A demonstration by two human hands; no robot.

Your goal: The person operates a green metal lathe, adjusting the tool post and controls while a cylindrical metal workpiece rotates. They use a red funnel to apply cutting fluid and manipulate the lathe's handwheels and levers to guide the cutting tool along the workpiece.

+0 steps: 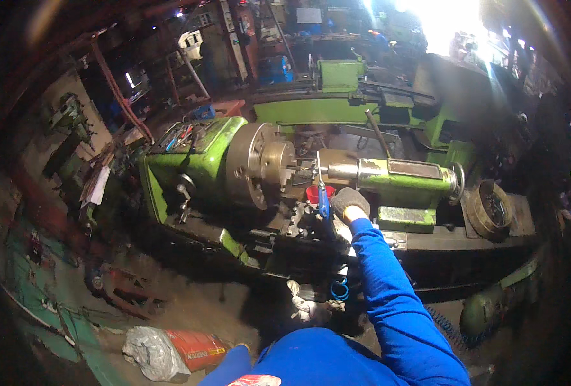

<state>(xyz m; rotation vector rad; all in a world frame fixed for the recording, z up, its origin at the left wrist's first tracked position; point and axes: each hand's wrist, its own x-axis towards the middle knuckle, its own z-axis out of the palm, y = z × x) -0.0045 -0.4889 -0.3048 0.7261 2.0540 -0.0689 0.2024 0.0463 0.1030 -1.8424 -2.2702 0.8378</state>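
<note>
My right hand [350,203], in a dark grey glove, reaches over the middle of a green lathe. It looks closed, with its back toward me and most fingers hidden. At its thumb side stands a blue tool with a long thin silver tip, apparently an air blow gun [324,202], which it seems to grip. A red cup [314,193] is partly hidden behind the tool. To the left, the chuck [245,164] holds a round metal workpiece [277,162]. The tailstock [398,177] is on the right. My left hand does not show.
Hand tools lie on the headstock [202,145]. A round metal container [491,211] sits at the lathe's right end. Below hang pale rags [303,303] and a blue coil [339,289]. Sacks [192,349] lie on the floor at left. Another green machine [340,76] stands behind.
</note>
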